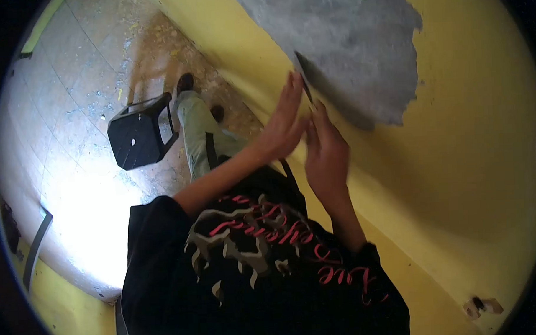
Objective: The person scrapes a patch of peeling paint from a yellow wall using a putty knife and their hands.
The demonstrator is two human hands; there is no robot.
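My right hand [327, 150] is closed around the handle of a thin dark blade, likely a scraper or putty knife [304, 77], its tip pointing up toward the wall. Close beside the blade, my left hand [283, 124] has its fingers stretched out and pressed near the blade's edge; whether they touch it is unclear. Behind the blade lies a grey patch [358, 46] with ragged edges on the yellow wall [456, 143].
A black stool [138, 139] stands on the stained floor [70, 86] to the left, near my legs [196, 131]. Bright light falls on the floor at lower left. A wall fitting [482, 306] shows at lower right.
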